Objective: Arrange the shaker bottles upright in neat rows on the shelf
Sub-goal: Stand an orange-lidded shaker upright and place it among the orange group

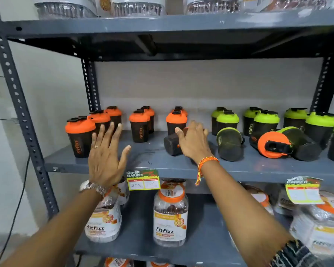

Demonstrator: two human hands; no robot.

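On the grey middle shelf (154, 166) stand several upright black shaker bottles with orange lids (80, 136) on the left and several with green lids (227, 122) on the right. Three bottles lie on their sides: a black one with an orange lid (171, 144) under my right hand (193, 141), a green-lidded one (229, 143) to its right, and an orange-lidded one (274, 144) further right. My right hand rests on top of the fallen bottle, fingers curled over it. My left hand (106, 157) hovers open with fingers spread, in front of the orange row, holding nothing.
A dark upright post (17, 105) frames the rack at left. A price tag (143, 180) hangs from the shelf edge. Below stand clear jars with orange lids (170, 214); more wrapped jars (137, 8) sit on the top shelf.
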